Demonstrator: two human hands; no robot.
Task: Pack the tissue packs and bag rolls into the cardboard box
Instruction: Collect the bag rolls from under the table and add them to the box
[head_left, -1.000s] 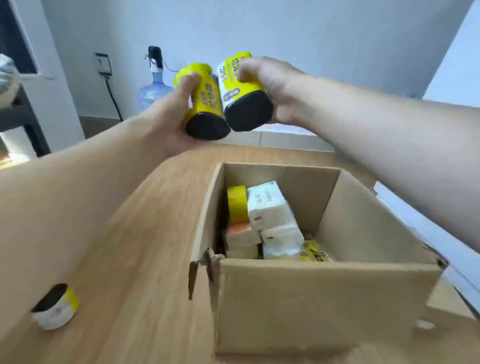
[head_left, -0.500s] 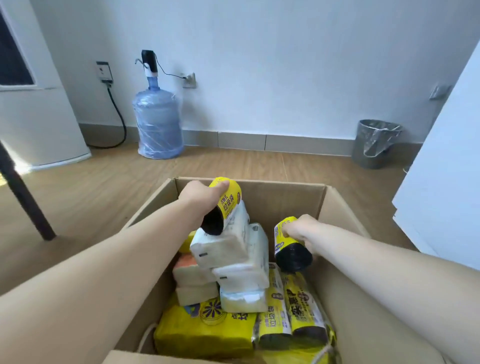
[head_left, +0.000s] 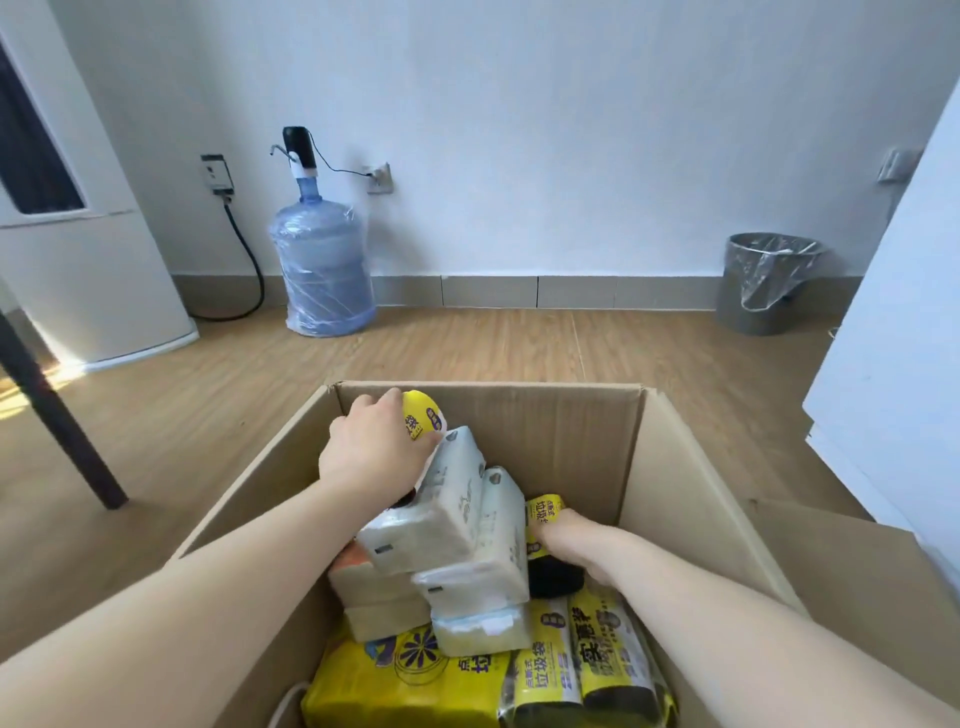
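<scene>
Both hands are down inside the box (head_left: 675, 467), each placing a bag roll. The left hand (head_left: 371, 452) is wrapped around a yellow roll (head_left: 422, 422) near the back left corner, just behind the leaning tissue packs (head_left: 441, 519). The right hand (head_left: 576, 545) is closed on a second roll (head_left: 543, 514), pressed into the gap between the tissue packs and the right wall; its dark end (head_left: 553, 577) faces the camera.

The step in hand looks like seating these two rolls among the goods already packed. At the near side lie a flat yellow pack (head_left: 405, 680) and more wrapped rolls (head_left: 587, 660), so the box is already fairly full.

The next move probably calls for letting each roll settle into a stable pocket before the fingers let go. The tissue stack leans, and the left roll sits high beside it, so it could slip or tip the stack unless wedged lower. The floor (head_left: 208, 395) shows no further items in view.
</scene>
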